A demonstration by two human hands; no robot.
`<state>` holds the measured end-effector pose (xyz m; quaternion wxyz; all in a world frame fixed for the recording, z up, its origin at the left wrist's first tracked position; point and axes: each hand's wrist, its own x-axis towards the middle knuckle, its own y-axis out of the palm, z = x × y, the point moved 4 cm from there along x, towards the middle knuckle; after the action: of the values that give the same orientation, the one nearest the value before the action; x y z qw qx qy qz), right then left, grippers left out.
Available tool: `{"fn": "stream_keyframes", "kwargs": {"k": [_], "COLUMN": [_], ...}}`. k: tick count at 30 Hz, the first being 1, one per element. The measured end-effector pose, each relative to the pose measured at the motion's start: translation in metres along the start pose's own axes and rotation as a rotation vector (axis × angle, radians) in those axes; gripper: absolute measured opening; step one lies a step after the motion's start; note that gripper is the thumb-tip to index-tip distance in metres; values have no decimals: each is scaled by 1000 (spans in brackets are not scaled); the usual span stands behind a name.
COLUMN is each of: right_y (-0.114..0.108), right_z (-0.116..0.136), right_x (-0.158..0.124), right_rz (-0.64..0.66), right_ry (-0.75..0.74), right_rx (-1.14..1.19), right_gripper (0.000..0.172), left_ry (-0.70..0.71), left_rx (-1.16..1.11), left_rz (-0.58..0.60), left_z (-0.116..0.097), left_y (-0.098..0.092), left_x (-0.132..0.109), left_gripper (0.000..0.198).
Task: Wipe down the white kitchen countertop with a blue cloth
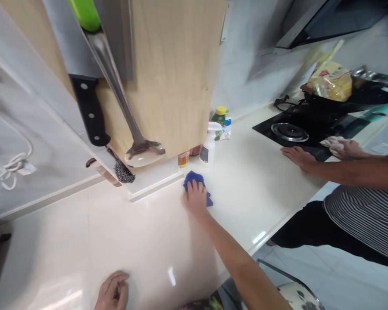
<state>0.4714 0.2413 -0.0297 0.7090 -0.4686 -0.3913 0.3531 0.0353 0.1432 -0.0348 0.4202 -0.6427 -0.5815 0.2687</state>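
White countertop — blue cloth lying on it, spray bottle, small jar and green-capped bottle along the back — hob set in at the far end.

From my station, the left hand is cut off by the bottom edge of the frame, with its wrist and forearm out of view. The right hand covers most of the blue cloth, so the cloth's full outline cannot be checked. At upper left, the top edge cuts off the green handle. At centre, the wooden board partly hides the small jars; their labels and that of the spray bottle are too small to read. At upper right, the print on the yellow bag is blurred. At right, the co-worker's hand partly covers a pale item that I cannot identify, and the right edge cuts off the striped shirt.
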Motion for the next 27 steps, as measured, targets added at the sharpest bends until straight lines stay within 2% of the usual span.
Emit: {"fn": "stream_keyframes", "kwargs": {"k": [4,8,11,13,16,20,23,27], "right_y": [-3,-5,-10,-17,-28,-41,-46,-50], "right_z": [66,124,148,151,138,91,37,-44], "right_x": [-41,-103,-150,-177,-210,-234,-224,-180], "right_rz": [110,187,214,216,218,213,159,6], "right_ry": [-157,-345,-484,-563,-676,-814,-792,-530], "right_rx": [82,186,268,312,340,292,213,42], "right_gripper": [58,57,55,53,48,46,45,43], "left_ry": [39,86,111,121,123,113,110,102], "left_rx": [-1,-35,-59,-74,-89,-113,-129,-126], "left_rz": [-29,-62,-79,-84,-79,-66,-60,-53], "left_z": [-11,-16,-18,-20,-24,-27,-28,-28], "left_y": [-6,-8,-8,-9,-10,-11,-11,-11], "left_x": [0,-3,-5,-7,-10,-14,-16,-18], "left_gripper": [25,24,23,24,25,26,26,25]}}
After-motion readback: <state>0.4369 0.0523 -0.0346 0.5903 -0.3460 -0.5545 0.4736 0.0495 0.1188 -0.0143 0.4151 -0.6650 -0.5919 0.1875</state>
